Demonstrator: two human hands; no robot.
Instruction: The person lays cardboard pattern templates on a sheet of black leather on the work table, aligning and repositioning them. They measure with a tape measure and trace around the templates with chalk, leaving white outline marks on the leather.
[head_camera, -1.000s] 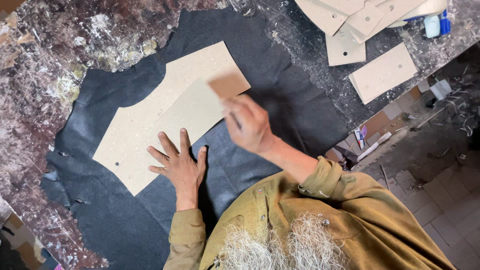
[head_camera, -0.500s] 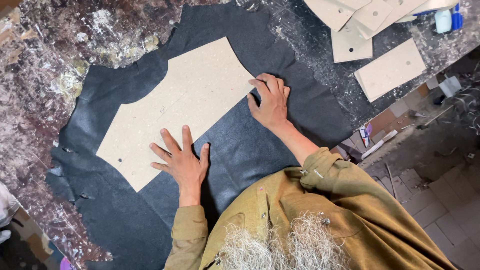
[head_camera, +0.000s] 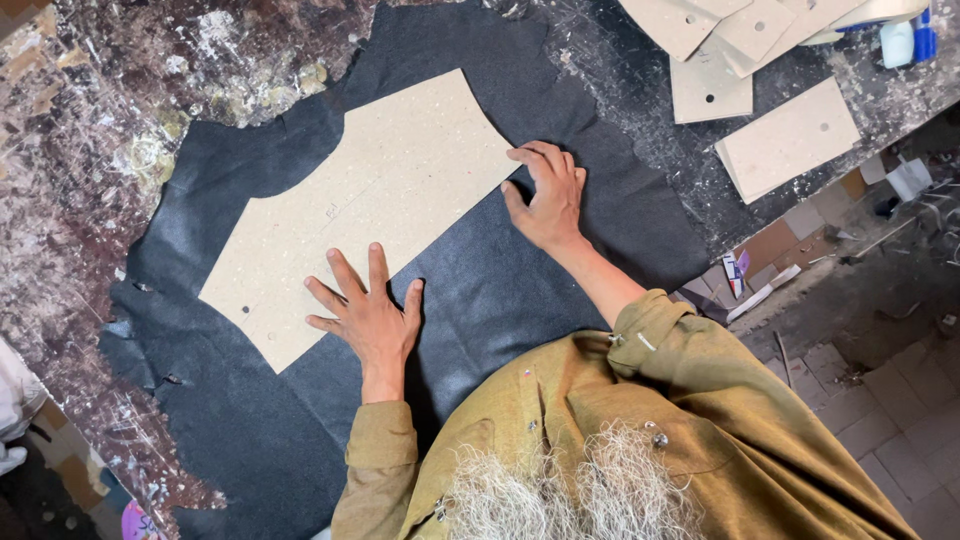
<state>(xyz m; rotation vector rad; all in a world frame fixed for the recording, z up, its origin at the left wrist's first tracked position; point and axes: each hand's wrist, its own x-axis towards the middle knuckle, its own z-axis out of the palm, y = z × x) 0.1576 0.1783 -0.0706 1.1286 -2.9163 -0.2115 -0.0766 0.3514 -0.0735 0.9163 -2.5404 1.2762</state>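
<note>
A large tan cardboard pattern piece (head_camera: 370, 205) lies flat on a dark blue-black hide of leather (head_camera: 500, 300) spread over the table. My left hand (head_camera: 368, 318) rests palm down with fingers spread on the pattern's near edge, towards its left end. Fingers together, my right hand (head_camera: 548, 195) presses flat at the pattern's right corner, partly on the leather. Neither hand holds anything. My olive-green sleeves and jacket fill the lower right.
The worktable (head_camera: 70, 150) is stained and scratched around the leather. Several smaller cardboard pattern pieces (head_camera: 785, 140) with punched holes lie at the top right, beside a small blue and white bottle (head_camera: 905, 40). Scraps and a tiled floor (head_camera: 890, 400) show beyond the table's right edge.
A second ago my right hand held the pattern's right part raised off the leather. It has since laid it down flat and now presses on its corner. My left hand has barely moved.
</note>
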